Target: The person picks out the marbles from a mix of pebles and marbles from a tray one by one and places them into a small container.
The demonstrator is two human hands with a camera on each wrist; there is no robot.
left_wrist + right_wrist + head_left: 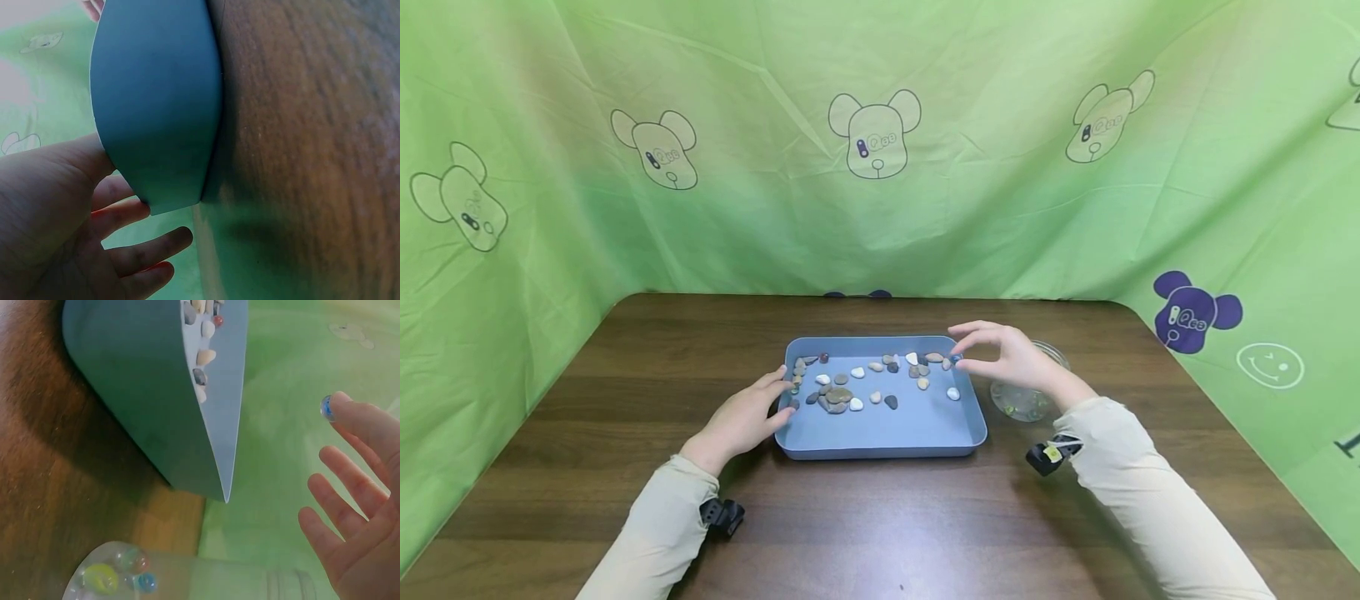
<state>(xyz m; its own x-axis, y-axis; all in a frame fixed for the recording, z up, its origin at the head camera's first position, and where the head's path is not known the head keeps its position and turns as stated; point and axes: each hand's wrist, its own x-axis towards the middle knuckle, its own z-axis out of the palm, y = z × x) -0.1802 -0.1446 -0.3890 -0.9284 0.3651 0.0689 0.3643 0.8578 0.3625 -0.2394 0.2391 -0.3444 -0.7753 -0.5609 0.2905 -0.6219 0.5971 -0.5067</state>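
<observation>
My right hand (pixel 1017 360) hovers above the right end of the blue tray (pixel 887 435), pinching a small clear marble (pixel 326 409) with blue inside between thumb and forefinger. The other fingers of that hand are spread. At the tray's left rim rests my left hand (pixel 739 421), its thumb and forefinger over the edge and the remaining fingers loose. Scattered in the tray lie several pebbles, among them a large brown pebble (pixel 838 395), a white pebble (pixel 953 393) and a dark pebble (pixel 891 402). A dark red marble (pixel 823 357) sits near the far wall.
Right of the tray stands a clear jar (pixel 1018 402), partly behind my right hand and wrist. It contains several glass marbles, including a yellow-green marble (pixel 100 579) and a blue marble (pixel 147 583). A green curtain (pixel 880 233) hangs around the brown wooden table (pixel 880 517).
</observation>
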